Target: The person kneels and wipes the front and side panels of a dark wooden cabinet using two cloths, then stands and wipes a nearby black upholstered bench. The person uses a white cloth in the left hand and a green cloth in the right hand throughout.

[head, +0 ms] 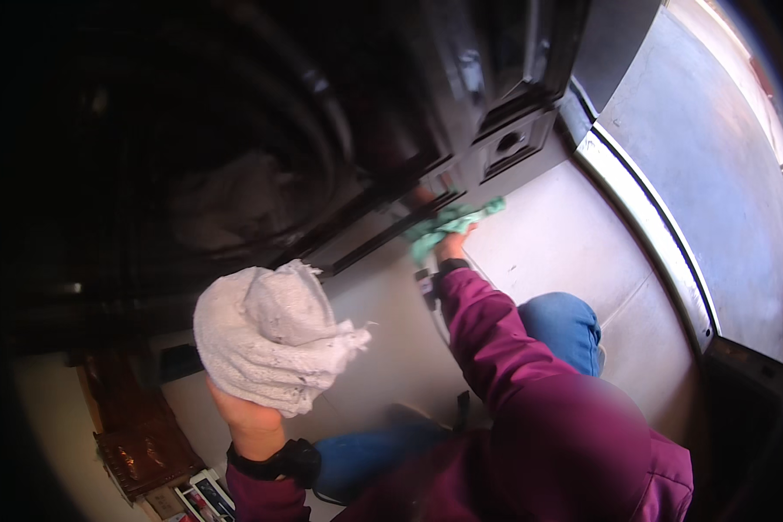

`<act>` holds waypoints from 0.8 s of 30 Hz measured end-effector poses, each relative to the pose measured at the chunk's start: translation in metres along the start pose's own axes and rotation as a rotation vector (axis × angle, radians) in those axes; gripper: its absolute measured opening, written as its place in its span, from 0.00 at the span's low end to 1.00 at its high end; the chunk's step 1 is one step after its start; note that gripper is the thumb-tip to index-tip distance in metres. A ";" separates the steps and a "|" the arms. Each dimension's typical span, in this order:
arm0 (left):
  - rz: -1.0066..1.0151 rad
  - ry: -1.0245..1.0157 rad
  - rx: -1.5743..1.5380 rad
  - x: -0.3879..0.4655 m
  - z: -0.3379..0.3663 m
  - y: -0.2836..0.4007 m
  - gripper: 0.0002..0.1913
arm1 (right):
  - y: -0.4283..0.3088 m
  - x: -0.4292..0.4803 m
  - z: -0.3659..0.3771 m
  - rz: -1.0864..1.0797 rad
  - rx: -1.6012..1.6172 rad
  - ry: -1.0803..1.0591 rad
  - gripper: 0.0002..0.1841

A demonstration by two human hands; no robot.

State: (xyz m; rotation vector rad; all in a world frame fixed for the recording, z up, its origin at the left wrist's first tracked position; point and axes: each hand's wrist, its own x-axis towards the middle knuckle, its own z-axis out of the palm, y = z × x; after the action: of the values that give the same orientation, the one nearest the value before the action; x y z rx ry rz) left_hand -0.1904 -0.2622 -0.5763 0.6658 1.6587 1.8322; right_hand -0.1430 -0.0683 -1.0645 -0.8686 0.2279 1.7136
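Observation:
My left hand holds up a bunched white terry cloth with dark specks and frayed edges; the cloth hides most of its fingers. A black band circles that wrist. My right hand reaches out with a crumpled green cloth in its grip, against the lower edge of a glossy black panelled surface. The cloth covers part of the fingers. The dark surface, perhaps a door or cabinet, reflects the white cloth.
Pale floor tiles lie below, bordered by a metal threshold at right. A brown glossy piece and a box of small items are at lower left. My jean-clad knee is beside my right arm.

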 end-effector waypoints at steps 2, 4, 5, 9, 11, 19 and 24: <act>0.013 0.028 0.045 0.003 -0.028 -0.003 0.32 | 0.049 -0.050 0.009 0.103 -0.004 0.069 0.32; -0.041 0.031 -0.011 0.002 -0.043 -0.014 0.31 | 0.060 -0.081 0.024 0.276 0.067 0.132 0.33; -0.066 0.035 -0.030 0.001 -0.047 -0.019 0.31 | 0.057 -0.092 0.031 0.418 0.132 0.079 0.33; -0.100 0.258 -0.160 -0.002 -0.059 -0.034 0.29 | 0.024 -0.077 0.050 0.405 0.103 0.188 0.32; -0.049 0.121 -0.084 -0.001 -0.059 -0.035 0.30 | -0.008 -0.053 0.038 0.373 0.120 0.216 0.29; -0.112 0.200 -0.149 0.009 -0.027 -0.028 0.29 | -0.281 0.073 0.118 -0.634 -0.138 -0.087 0.21; 0.036 -0.113 -0.102 0.018 -0.029 -0.027 0.29 | -0.375 0.041 0.168 -1.141 -0.432 -0.348 0.17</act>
State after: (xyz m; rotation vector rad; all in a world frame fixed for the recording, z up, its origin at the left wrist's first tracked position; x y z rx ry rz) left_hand -0.2208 -0.2682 -0.6061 0.7460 1.4797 1.8549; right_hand 0.1185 0.1833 -0.8678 -0.7450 -0.7723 0.7859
